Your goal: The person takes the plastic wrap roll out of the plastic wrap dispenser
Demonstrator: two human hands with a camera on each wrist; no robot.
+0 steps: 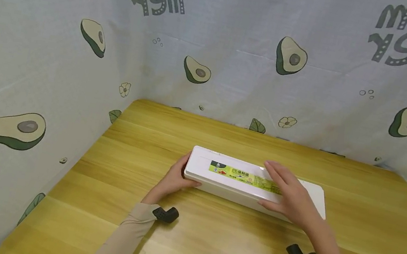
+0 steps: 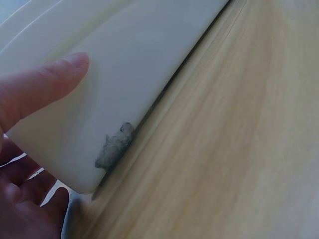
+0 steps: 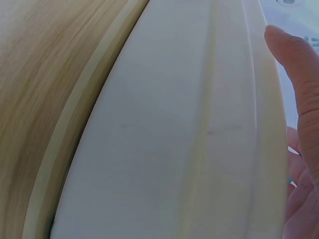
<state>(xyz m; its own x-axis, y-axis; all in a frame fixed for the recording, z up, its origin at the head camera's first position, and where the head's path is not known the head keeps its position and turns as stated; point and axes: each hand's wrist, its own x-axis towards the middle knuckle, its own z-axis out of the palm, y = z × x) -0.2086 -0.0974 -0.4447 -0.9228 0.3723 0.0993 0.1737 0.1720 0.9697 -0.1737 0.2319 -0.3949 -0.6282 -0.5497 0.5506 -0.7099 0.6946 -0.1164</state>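
A long white cling film box (image 1: 199,162) lies on the wooden table, its lid down and a green printed label (image 1: 237,175) on top. My left hand (image 1: 173,179) grips the box's left end. In the left wrist view the thumb (image 2: 50,84) presses the front wall, with the other fingers around the end. Over the right half of the lid is my right hand (image 1: 293,197), fingers fairly straight and spread, thumb by the front edge. The right wrist view has that thumb (image 3: 299,64) beside the lid's edge; whether it touches is unclear.
The wooden table (image 1: 134,151) extends around the box on all sides. Behind it and to the left hangs a pale curtain (image 1: 246,25) with avocado prints. A grey mark (image 2: 114,149) shows low on the box's front wall. Each wrist carries a black camera mount (image 1: 166,214).
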